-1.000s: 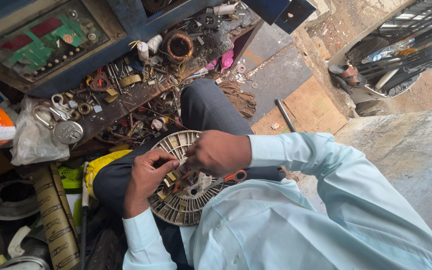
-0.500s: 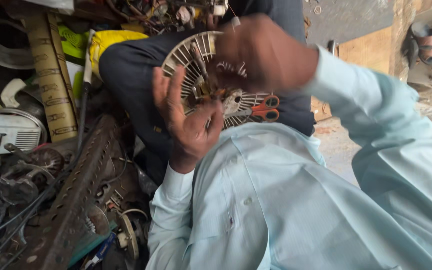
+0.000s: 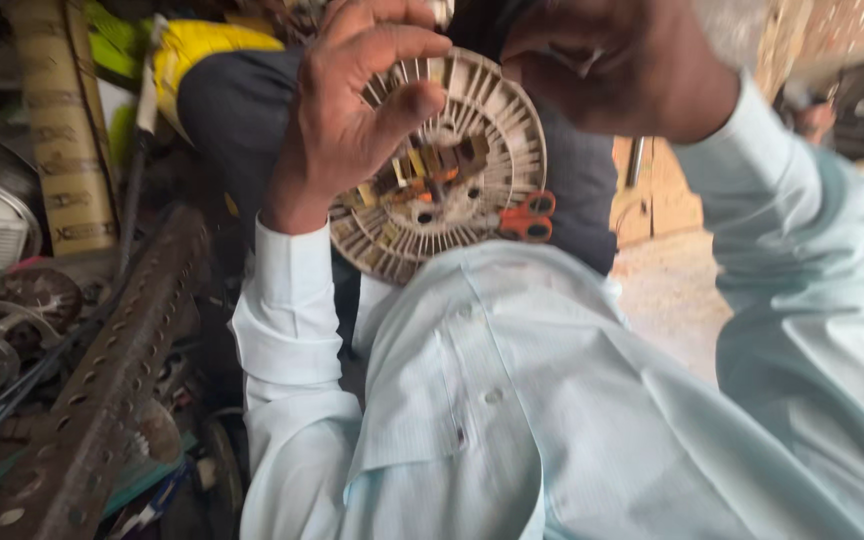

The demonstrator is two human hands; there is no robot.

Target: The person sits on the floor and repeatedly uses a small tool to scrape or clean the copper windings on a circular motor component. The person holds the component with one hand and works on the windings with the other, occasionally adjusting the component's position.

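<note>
On the person's lap lay a round, finned motor part (image 3: 472,150), pale and dusty, with copper windings at its centre. Over it the left hand (image 3: 352,110) hovered, half open, fingers curled, thumb just touching the fins. Blurred, the right hand (image 3: 622,60) hung loosely curled above the rim; I couldn't tell whether it held anything. Orange-handled scissors (image 3: 524,218) rested beside the part.
</note>
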